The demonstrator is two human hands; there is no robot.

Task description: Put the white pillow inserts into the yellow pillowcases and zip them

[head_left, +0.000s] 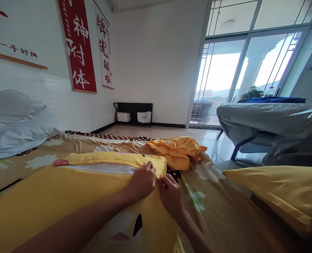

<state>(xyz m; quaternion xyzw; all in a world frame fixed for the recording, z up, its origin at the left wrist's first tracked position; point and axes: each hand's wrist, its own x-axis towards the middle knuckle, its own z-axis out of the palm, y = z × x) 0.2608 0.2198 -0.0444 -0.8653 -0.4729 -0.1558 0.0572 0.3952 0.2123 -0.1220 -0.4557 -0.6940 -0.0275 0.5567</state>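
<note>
A yellow pillowcase (pixel 66 196) with a cartoon face print lies flat in front of me on the bed. Along its far side runs a long opening, and a white inner pillow (pixel 100 168) shows through it. At the right end of this opening, my left hand (pixel 143 180) is closed, its fingers pinching the pillowcase edge. Close beside it, my right hand (pixel 170 191) also pinches the edge near the corner. Whether a zipper pull sits between the fingers is too small to tell. A crumpled yellow cloth (pixel 175 151) lies just beyond both hands.
A brown floral sheet (pixel 211 207) covers the bed. White pillows (pixel 10 112) rest at the left, and another yellow pillow (pixel 282 189) lies at the right. Past the bed stand a plastic-covered table (pixel 272 114) and a low black rack (pixel 134 108) by the wall.
</note>
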